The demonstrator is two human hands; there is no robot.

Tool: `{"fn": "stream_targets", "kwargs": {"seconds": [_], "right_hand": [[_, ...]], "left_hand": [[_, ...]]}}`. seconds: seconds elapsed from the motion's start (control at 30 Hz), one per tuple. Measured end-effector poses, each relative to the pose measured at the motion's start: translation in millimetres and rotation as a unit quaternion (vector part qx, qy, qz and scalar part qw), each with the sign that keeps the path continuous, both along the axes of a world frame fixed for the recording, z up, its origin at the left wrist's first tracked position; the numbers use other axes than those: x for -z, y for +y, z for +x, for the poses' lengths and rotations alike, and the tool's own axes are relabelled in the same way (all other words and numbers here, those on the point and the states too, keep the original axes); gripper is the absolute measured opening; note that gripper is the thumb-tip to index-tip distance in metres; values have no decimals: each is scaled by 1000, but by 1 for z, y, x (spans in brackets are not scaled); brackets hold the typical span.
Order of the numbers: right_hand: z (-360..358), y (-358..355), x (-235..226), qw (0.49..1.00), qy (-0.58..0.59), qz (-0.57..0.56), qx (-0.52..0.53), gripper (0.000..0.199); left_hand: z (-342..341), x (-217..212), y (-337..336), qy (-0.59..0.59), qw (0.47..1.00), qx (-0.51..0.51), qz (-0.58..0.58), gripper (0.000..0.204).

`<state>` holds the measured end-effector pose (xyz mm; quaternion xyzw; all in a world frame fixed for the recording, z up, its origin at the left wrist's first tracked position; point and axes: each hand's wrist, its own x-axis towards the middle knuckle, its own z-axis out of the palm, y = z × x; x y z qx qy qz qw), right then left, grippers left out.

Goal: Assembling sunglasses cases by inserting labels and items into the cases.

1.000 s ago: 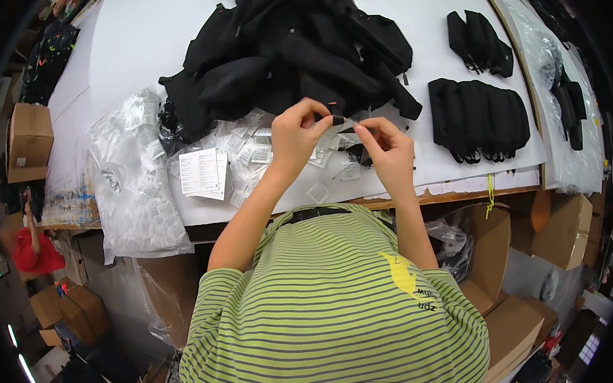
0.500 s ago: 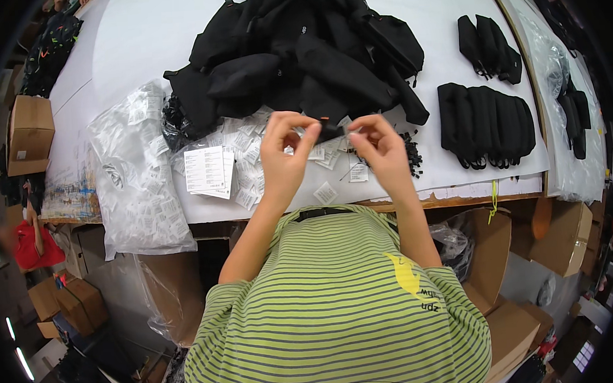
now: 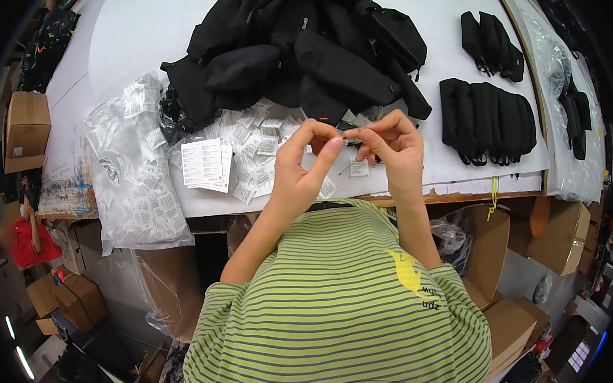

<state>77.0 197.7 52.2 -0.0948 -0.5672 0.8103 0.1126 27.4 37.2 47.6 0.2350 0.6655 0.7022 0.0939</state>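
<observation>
My left hand (image 3: 306,162) and my right hand (image 3: 397,151) meet over the table's near edge. Each is closed in a pinch, thumb against fingers, with the fingertips almost touching. Something small and dark seems to be between them, too small to name. Just beyond lies a big heap of black fabric pouches (image 3: 344,66). Small white printed labels (image 3: 251,144) are scattered beside my left hand. A single white label (image 3: 359,167) with a thin dark string lies under my right hand, and small black pieces around it are partly hidden by the fingers.
On the left are a clear plastic bag of labels (image 3: 142,194) and stacked white printed cards (image 3: 203,163). Black pouches lie in a row (image 3: 488,122) at right, with a few more (image 3: 492,47) beyond. Cardboard boxes (image 3: 489,250) stand below the table edge. A person in red (image 3: 25,244) is far left.
My hands have come closer together, the left moving right and slightly nearer me. The black piece visible between them before is now mostly hidden by the fingers.
</observation>
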Motion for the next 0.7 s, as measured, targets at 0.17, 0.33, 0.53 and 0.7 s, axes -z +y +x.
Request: {"fn": "stream_targets", "kwargs": {"seconds": [0.17,0.33,0.53,0.7], "right_hand": [[2,-2,1,999,-30,28,-14,9],[2,-3,0,998,-47,40,-24,7],[7,5,-9,981,-67,170,-62,7],[6,12,-13,973,-40,185,-134,9]], "left_hand": [[2,-13,3,29,998,-11,-54,8],[1,-13,3,53,996,-13,-70,7],[-7,-16,-6,153,977,27,-149,8],[-18,-5,-10,-55,985,158,-49,12]]}}
